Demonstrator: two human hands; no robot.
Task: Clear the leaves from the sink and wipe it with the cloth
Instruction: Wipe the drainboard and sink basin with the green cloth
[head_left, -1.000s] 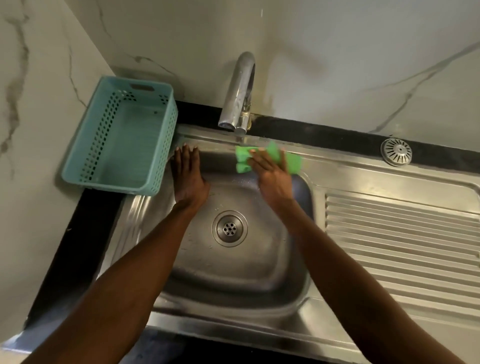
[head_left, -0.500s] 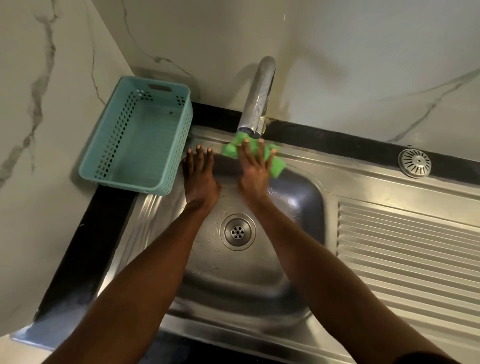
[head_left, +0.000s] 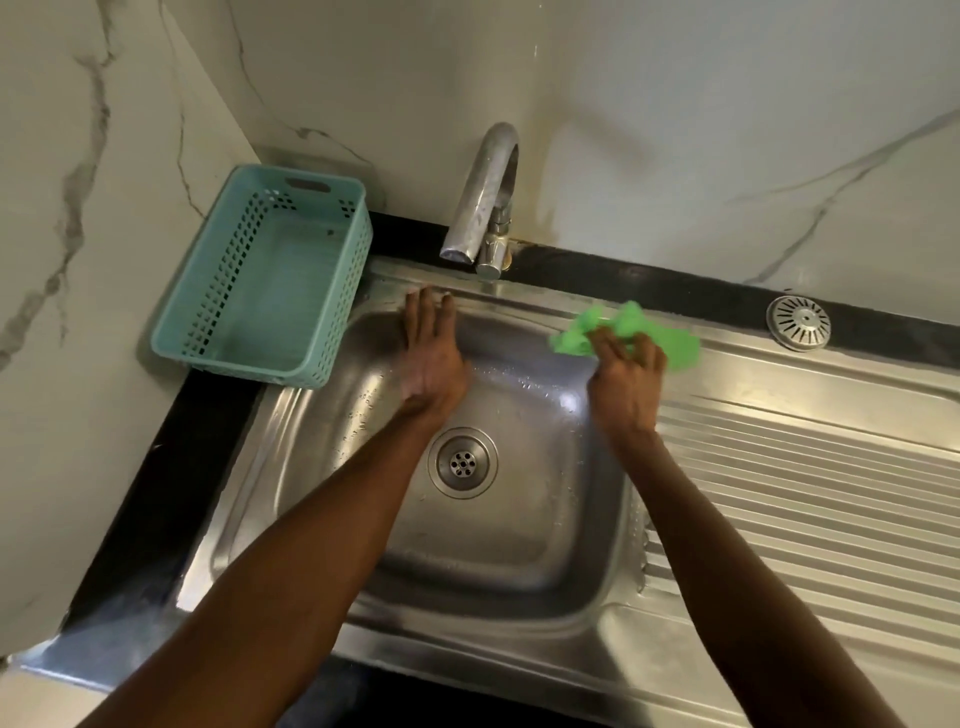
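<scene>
Starting at the far left, a teal basket (head_left: 265, 275) sits on the black counter (head_left: 156, 467) against the marble wall, just beside the sink (head_left: 519, 551), handy for anything you lift out. I can make out no leaves in it, and none in the basin, so the clearing step looks done. Your left hand (head_left: 431, 358) lies flat with fingers straight and close together, pressed on the far wall of the basin below the tap (head_left: 483, 202), probably to brace you as you lean in. The drain (head_left: 462, 462) sits in the middle of the basin floor, with water beads around it. To the right, your right hand (head_left: 626, 376) curls its fingers around the bunched green cloth (head_left: 631, 335), holding it on the sink's far rim at the basin's right corner, so you seem to be wiping along that edge. Farther right lie the ridged draining board (head_left: 805, 493) and a round metal strainer (head_left: 798, 322) on the counter.
</scene>
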